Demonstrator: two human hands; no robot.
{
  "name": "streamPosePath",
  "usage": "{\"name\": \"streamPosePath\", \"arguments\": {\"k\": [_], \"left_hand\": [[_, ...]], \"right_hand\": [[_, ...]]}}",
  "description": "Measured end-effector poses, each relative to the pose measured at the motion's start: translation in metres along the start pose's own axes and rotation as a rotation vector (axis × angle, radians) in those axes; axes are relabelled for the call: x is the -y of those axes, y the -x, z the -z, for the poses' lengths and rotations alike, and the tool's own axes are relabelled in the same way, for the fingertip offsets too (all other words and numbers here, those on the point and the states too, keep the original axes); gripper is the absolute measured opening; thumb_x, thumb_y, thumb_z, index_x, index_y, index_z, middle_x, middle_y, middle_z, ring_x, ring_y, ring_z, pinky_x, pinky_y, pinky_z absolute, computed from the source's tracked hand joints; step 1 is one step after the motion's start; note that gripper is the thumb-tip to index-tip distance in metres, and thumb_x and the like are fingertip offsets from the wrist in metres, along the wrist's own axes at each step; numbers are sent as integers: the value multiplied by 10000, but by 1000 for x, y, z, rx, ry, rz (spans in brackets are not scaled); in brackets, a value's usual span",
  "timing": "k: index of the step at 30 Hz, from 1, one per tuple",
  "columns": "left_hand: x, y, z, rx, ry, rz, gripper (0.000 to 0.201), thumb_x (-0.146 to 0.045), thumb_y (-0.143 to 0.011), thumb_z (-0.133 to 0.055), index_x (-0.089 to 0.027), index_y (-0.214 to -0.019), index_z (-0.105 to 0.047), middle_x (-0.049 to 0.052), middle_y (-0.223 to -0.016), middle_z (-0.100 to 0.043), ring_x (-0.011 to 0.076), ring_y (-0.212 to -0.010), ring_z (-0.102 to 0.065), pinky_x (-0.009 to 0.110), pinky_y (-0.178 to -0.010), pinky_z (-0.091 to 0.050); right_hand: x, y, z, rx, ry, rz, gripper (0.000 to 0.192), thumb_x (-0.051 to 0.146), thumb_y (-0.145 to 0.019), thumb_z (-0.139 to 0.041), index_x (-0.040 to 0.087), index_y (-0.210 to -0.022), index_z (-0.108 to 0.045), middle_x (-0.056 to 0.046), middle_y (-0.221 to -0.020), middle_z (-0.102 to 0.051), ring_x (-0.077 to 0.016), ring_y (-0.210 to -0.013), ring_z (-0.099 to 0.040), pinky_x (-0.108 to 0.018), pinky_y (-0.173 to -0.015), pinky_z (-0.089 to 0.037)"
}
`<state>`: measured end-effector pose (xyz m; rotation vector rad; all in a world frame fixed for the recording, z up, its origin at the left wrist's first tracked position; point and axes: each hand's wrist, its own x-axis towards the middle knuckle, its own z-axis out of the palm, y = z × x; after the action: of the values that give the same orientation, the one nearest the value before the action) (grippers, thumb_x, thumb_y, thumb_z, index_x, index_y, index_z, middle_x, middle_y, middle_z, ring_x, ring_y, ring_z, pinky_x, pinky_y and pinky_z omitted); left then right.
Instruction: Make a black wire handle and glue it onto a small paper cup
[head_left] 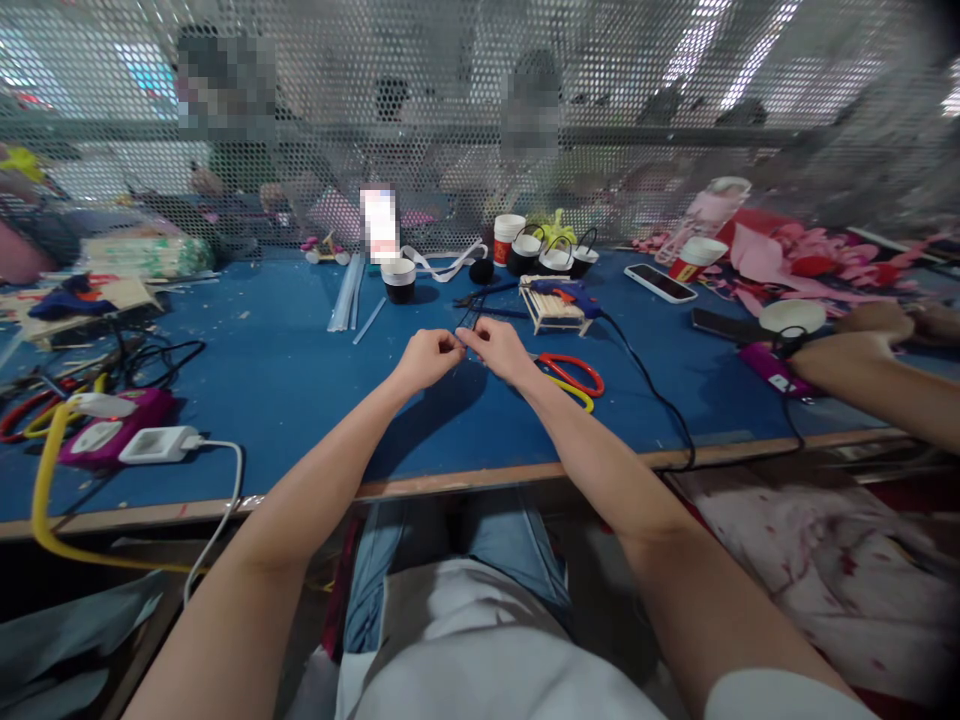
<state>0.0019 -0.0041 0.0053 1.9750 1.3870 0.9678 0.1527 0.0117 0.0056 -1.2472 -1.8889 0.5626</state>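
Just above the blue tabletop, my left hand [435, 357] and my right hand [499, 348] meet with fingertips pinched together. Between them is a thin dark strand [466, 318], its loose ends sticking up; whether it is wire or cord I cannot tell. Scissors [577, 375] with red and yellow handles lie partly under my right wrist. Beyond my fingers are dark pliers [480, 298], partly hidden. A blue glue gun [562, 290] rests on a small wooden stick rack [559, 318] to the right. A black-and-white paper cup [399, 282] stands beyond my left hand.
Clear glue sticks [346, 295] lie at the back left. Small black cups [525, 255] with wire handles line the perforated screen. At left are a purple power strip [112, 430] and cables. A phone [660, 283] lies at right, near another person's arm [885, 380].
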Motion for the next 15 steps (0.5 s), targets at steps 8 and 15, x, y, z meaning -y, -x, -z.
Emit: {"name": "streamPosePath", "arguments": {"k": [8, 15], "left_hand": [[-3, 2, 1, 61, 129, 5, 239, -340, -702, -547, -113, -632, -573, -18, -520, -464, 57, -479, -347, 202, -470, -268], [-5, 1, 5, 79, 118, 17, 236, -319, -707, -539, -96, -679, -612, -3, -536, -505, 62, -481, -372, 202, -471, -276]], "right_hand": [[5, 3, 5, 135, -278, -107, 364, 515, -780, -535, 182, -655, -459, 17, -544, -505, -81, -460, -459, -208, -425, -366], [2, 1, 8, 177, -323, -73, 267, 406, -798, -568, 161, -710, -510, 22, -540, -507, -67, -453, -461, -184, -408, -382]]}}
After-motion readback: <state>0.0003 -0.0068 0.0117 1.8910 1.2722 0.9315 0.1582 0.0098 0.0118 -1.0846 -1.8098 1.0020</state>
